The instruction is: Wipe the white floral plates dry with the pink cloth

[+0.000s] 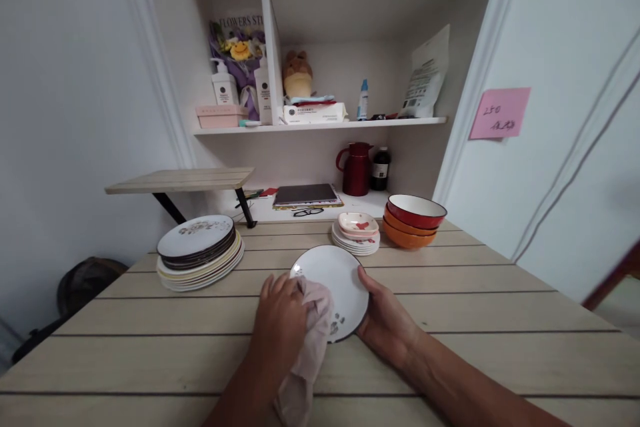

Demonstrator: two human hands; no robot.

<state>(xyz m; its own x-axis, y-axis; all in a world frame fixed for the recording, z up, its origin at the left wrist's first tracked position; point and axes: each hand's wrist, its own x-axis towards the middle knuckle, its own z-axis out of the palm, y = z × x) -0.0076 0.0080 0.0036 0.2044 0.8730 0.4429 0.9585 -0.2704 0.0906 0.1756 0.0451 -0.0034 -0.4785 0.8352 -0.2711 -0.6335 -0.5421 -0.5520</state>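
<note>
Two hands, left (280, 320) clutching cloth (313, 333), right (387, 320) gripping plate (335, 280), note (499, 113) perhaps "250"

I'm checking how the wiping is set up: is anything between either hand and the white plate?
Only under the left hand: a pale pink cloth lies between its palm and the white plate. The right hand grips the plate's right rim directly; nothing visible lies between.

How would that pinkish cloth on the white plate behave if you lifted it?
The cloth would probably flop: it bunches under the left hand and sags off the plate onto the table. It looks thin, so likely light. The right hand steadies the plate's rim.
</note>
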